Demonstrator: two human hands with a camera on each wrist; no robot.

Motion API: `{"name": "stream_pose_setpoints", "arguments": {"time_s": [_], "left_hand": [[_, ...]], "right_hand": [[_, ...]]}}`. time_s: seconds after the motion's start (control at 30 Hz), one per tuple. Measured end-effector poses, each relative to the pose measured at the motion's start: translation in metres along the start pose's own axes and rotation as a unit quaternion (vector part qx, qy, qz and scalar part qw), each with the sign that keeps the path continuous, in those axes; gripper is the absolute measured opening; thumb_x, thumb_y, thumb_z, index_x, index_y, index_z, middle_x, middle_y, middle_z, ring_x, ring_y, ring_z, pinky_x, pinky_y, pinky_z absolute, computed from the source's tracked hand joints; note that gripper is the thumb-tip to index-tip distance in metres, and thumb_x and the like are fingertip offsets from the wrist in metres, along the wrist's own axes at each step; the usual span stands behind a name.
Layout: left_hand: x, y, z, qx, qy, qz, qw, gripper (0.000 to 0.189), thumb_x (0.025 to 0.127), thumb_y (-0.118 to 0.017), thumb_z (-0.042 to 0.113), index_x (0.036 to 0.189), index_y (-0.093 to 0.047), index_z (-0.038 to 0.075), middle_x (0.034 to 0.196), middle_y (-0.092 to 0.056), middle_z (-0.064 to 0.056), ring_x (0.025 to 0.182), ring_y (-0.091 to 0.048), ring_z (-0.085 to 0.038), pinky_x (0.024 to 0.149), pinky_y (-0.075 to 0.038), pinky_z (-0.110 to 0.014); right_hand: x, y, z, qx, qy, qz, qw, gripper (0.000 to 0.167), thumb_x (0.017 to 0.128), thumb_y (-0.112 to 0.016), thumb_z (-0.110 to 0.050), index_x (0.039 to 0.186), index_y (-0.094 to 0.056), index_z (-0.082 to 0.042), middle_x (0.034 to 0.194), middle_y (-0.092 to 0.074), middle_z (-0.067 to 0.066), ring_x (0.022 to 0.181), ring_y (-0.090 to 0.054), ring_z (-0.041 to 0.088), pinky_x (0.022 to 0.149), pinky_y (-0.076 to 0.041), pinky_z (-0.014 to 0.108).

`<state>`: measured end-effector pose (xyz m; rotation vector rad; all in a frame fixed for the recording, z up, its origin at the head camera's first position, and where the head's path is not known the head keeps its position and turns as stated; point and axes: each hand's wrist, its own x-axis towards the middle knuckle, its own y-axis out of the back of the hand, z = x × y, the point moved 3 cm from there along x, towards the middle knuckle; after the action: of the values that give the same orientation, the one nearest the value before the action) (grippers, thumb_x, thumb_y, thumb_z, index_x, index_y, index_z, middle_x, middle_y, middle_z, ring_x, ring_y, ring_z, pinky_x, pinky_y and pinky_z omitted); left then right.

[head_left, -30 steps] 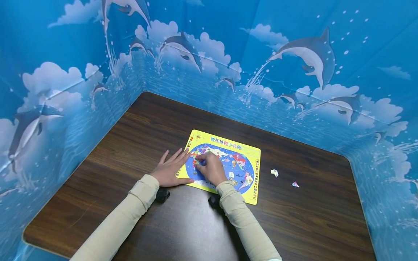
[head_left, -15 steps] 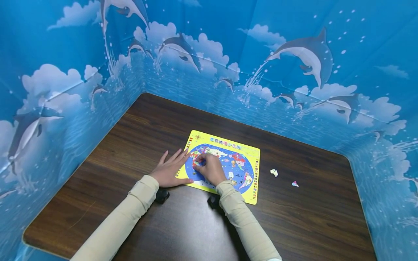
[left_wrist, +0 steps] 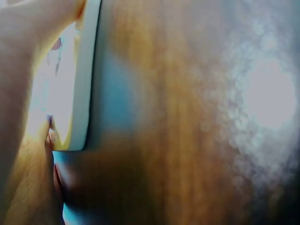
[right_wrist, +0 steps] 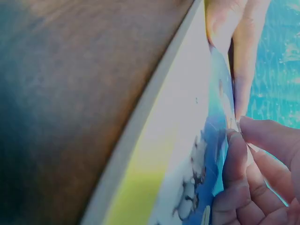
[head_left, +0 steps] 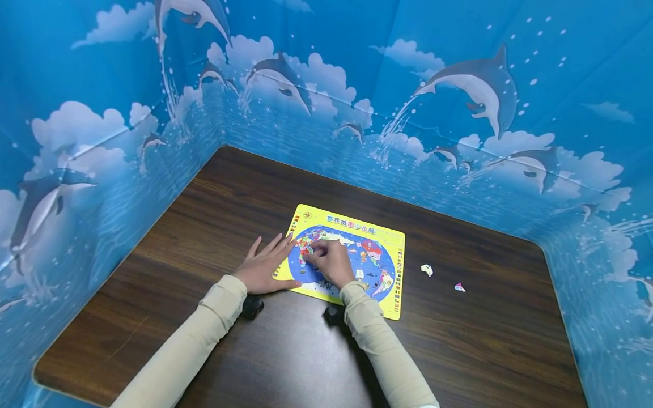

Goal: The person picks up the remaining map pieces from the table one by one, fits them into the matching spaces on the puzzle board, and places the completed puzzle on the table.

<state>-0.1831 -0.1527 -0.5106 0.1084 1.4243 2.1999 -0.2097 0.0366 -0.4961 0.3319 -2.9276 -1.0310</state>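
Observation:
A yellow-framed world map puzzle (head_left: 390, 243) lies flat on the table in the head view. My left hand (head_left: 265, 269) rests spread on its left edge, fingers straight, thumb along the near edge. Over the left part of the blue map, my right hand (head_left: 334, 263) has its thumb and fingers curled together. In the right wrist view the fingertips (right_wrist: 241, 124) meet at the board's surface and seem to pinch a small puzzle piece, mostly hidden. The left wrist view catches the bright board edge (left_wrist: 84, 93) beneath the left hand.
Right of the board lie two loose puzzle pieces, a whitish one (head_left: 427, 270) and a pink-and-white one (head_left: 459, 287). The dark wooden table (head_left: 245, 187) backs onto blue dolphin-print curtains (head_left: 326, 141). Black wrist devices (head_left: 334, 315) sit under the cuffs.
My right fingertips have shifted very slightly over the left part of the map, showing more of the red area beside them. The left hand stays put.

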Motion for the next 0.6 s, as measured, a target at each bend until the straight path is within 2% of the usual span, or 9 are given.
{"name": "stream_pose_setpoints", "arguments": {"time_s": [0.13,0.37,0.6], "left_hand": [[0.0,0.0005,0.0005,0.0,-0.002,0.001,1.0,0.102,0.091,-0.063,0.067,0.166,-0.021,0.012,0.173,-0.016,-0.008,0.16,-0.006,-0.031,0.123,0.004,-0.064],[0.0007,0.0002,-0.0002,0.002,0.002,-0.003,1.0,0.103,0.091,-0.062,0.067,0.166,-0.02,0.012,0.173,-0.014,-0.007,0.16,-0.005,-0.031,0.123,0.005,-0.063],[0.0006,-0.0013,-0.0014,0.004,0.0,-0.001,1.0,0.103,0.091,-0.062,0.068,0.166,-0.02,0.011,0.173,-0.015,-0.007,0.16,-0.005,-0.031,0.123,0.005,-0.064]], "right_hand": [[-0.0004,-0.0014,-0.0005,-0.005,0.007,-0.008,0.9999,0.024,0.09,-0.082,-0.013,0.11,-0.078,-0.001,0.08,-0.073,0.004,0.067,-0.062,0.008,0.065,-0.052,0.025],[-0.0023,-0.0034,-0.0032,-0.023,0.021,-0.04,0.9987,0.032,0.088,-0.084,-0.012,0.116,-0.075,-0.001,0.077,-0.071,0.0,0.067,-0.063,0.007,0.07,-0.055,0.027],[-0.0037,-0.0047,-0.0051,-0.05,0.058,-0.049,0.9959,0.03,0.086,-0.082,-0.006,0.116,-0.076,-0.002,0.075,-0.07,-0.001,0.066,-0.062,0.006,0.07,-0.054,0.026]]}}
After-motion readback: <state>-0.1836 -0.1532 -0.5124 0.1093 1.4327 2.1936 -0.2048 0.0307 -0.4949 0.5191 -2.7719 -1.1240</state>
